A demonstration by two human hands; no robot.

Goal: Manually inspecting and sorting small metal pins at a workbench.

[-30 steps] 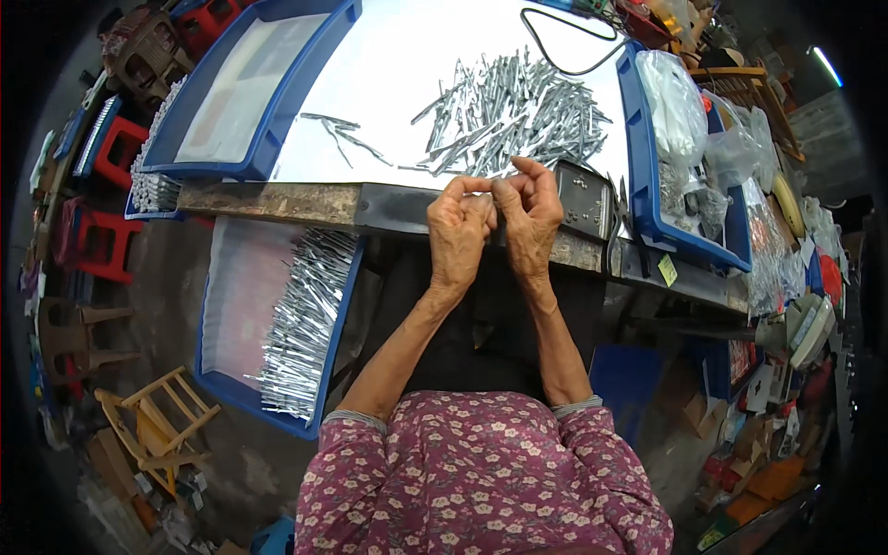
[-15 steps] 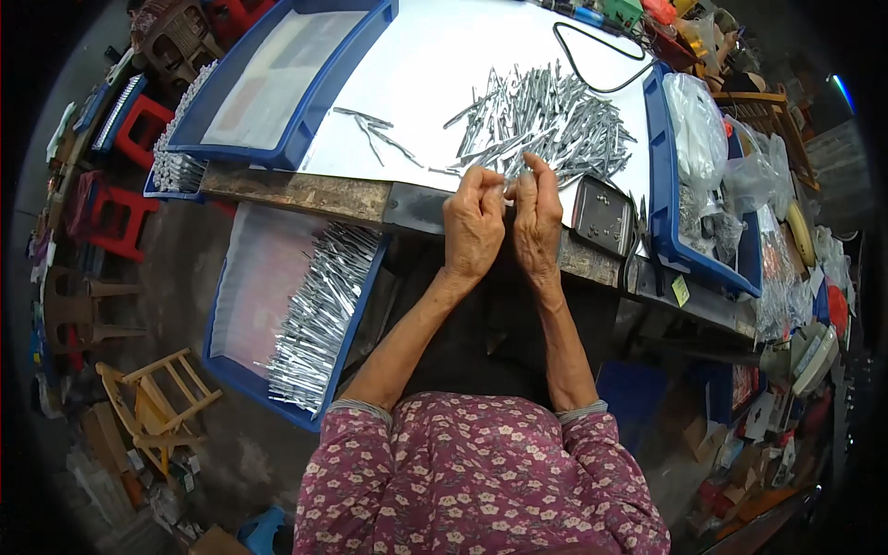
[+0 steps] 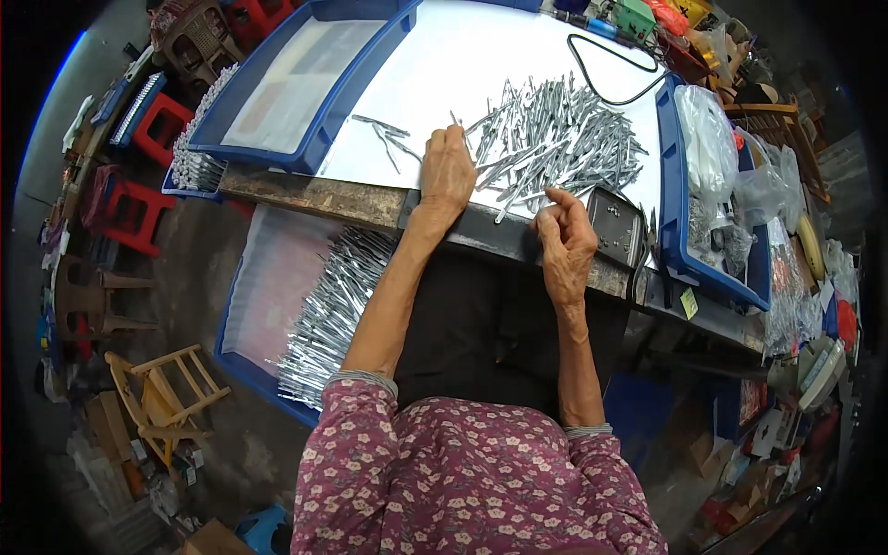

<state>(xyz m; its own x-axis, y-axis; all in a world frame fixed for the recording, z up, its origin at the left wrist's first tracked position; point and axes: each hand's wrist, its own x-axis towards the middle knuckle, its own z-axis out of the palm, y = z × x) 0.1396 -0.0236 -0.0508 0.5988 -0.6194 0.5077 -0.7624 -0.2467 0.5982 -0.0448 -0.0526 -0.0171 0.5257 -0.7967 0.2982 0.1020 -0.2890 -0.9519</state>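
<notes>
My left hand (image 3: pixel 448 168) is closed at the left side of a heap of thin silver metal strips (image 3: pixel 564 129) on the white table top. The tip of one slim metal strip (image 3: pixel 454 117) shows just beyond its fingers. At the table's front edge, my right hand (image 3: pixel 566 233) has its thumb and fingers bent together; what they hold, if anything, is too small to make out. A dark shallow tray (image 3: pixel 614 227) with tiny metal parts lies just right of it. Left of my left hand, several loose strips (image 3: pixel 384 134) lie apart from the heap.
A blue crate (image 3: pixel 319 120) stands at the table's left, another (image 3: pixel 684 222) with plastic bags at its right. Below the table edge, a blue-rimmed bin (image 3: pixel 242 342) holds many more strips. A black cable (image 3: pixel 592 79) loops behind the heap. A wooden stool (image 3: pixel 171 398) is on the floor.
My hands were together at the front of the heap and are now apart. The left has moved left; the right has moved right and back toward me. The whole view has shifted slightly.
</notes>
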